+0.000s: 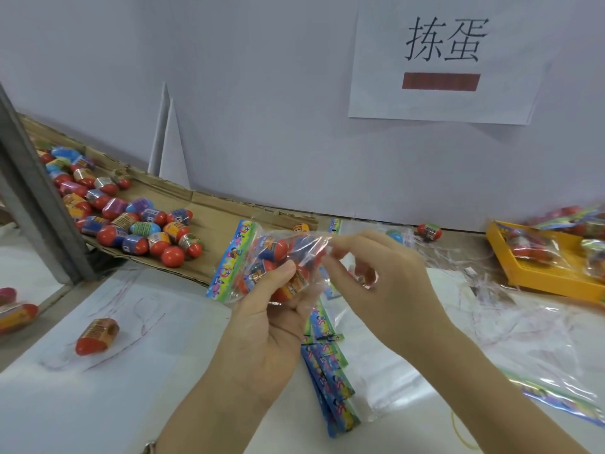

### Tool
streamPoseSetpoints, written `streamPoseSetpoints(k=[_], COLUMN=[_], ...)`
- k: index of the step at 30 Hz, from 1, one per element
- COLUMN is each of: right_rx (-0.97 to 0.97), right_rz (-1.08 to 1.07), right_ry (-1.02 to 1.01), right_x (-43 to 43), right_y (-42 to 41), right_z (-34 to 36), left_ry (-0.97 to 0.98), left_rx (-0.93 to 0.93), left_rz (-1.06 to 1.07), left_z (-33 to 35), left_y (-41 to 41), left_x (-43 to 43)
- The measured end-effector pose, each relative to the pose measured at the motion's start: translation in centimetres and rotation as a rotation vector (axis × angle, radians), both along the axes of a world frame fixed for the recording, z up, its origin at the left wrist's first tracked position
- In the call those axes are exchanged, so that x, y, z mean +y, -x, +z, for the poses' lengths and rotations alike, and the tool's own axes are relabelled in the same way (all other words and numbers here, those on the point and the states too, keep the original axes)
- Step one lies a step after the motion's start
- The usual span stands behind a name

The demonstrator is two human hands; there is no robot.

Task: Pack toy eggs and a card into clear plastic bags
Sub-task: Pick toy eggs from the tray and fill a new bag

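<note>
While the left hand [262,326] grips the clear bag [304,257] from below at the centre of the frame, the right hand [383,290] pinches the right end of the bag. Several toy eggs [278,247] sit inside the bag, and the colourful card [234,260] stands at its left edge. Loose eggs [137,224] lie on cardboard [216,217] at the left. More cards [330,381] lie below the hands. Filled bags [530,247] rest in the yellow tray [553,285] at the right edge.

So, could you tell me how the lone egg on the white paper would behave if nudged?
The lone egg lies on its side and is rounded, so it would probably roll. Its glossy red end suggests hard plastic: likely light and slippery.
</note>
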State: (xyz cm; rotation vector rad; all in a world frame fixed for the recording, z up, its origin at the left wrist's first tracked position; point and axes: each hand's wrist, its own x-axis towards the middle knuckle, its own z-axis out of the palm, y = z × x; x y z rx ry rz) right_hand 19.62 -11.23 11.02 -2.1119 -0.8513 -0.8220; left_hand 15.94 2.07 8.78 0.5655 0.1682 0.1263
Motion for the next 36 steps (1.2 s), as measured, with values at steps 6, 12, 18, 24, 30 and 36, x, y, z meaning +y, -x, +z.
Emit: streamPoseSetpoints(k=[6,12,18,24,30,36], right_rx=[0.877,1.192,1.234,1.233,1.342,1.299], right_rz=[0.115,0.384,0.435,0.410,0.471,0.461], right_ry=[-0.686,-0.596,-0.806,-0.325,0.213,0.259], right_x=[0.2,-0.3,-1.3,-3.1,-1.5,-1.1], right_y=[-0.7,-0.9,-2.3,-4.0,-3.9,-3.7], right_z=[0.3,0.4,1.3,7.3,8.7,7.9], left_ry=[0.107,0.145,0.190,-0.261,-0.696,-0.796], left_rx=[-0.019,-0.012,-0.008,0.080,-0.325,-0.308], left_rz=[-0.040,-0.098,-0.156,0.049,-0.021,0.123], left_z=[0.1,-0.2,-0.9,-1.1,-0.7,-0.2], left_y=[-0.4,-0.3,-0.2,-1.1,0.0,0.7], left_x=[1.1,0.2,0.3,1.4,0.5,-0.1])
